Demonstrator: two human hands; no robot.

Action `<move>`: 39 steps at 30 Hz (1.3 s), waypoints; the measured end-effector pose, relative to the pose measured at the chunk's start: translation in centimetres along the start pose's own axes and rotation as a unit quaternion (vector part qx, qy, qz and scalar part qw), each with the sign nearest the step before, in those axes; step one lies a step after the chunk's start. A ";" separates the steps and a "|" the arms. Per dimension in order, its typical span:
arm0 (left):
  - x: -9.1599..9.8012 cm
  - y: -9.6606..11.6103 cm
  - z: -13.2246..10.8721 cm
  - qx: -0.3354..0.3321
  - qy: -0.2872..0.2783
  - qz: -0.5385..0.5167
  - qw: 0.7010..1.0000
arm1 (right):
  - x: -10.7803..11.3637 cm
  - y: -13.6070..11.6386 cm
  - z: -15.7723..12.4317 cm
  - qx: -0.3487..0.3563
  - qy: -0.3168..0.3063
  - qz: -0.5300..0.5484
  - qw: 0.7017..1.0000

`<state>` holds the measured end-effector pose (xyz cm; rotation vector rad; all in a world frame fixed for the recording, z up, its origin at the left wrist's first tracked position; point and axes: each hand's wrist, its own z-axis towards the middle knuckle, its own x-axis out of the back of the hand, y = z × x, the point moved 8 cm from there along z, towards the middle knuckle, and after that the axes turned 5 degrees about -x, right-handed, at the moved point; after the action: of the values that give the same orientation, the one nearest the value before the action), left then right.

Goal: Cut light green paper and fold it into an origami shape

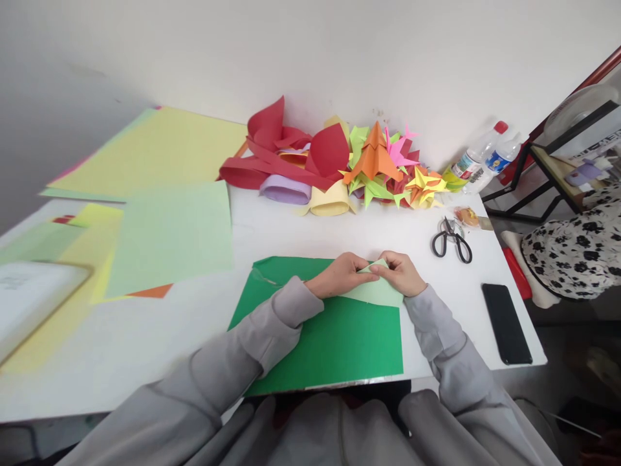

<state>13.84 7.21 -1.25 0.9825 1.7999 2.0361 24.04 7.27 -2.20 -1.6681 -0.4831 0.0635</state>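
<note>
Both of my hands pinch a piece of pale green paper (pixel 374 295) above the far right part of a green board (pixel 330 343). My left hand (pixel 339 275) grips its upper left portion between thumb and fingers. From the other side, my right hand (pixel 400 273) holds the top edge, its thumb close to the left one. A fold or raised flap shows between the fingertips, while the lower part of the paper hangs flat toward the board. My fingers hide some of the top edge.
Large coloured sheets (pixel 174 239) lie at the left. Folded paper shapes (pixel 373 155) and red paper strips (pixel 291 149) are heaped by the wall. Scissors (pixel 451 241), a black phone (pixel 506 323) and plastic bottles (pixel 473 158) are on the right side of the white table (pixel 194 349).
</note>
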 end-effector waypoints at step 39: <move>2.3 -0.1 0.1 -0.022 0.091 -0.120 0.988 | 1.5 0.4 -0.1 -0.018 0.069 0.088 0.994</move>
<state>12.21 8.65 -0.61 0.5522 1.8501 2.0578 25.52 7.63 -2.26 -1.7351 -0.2345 0.0681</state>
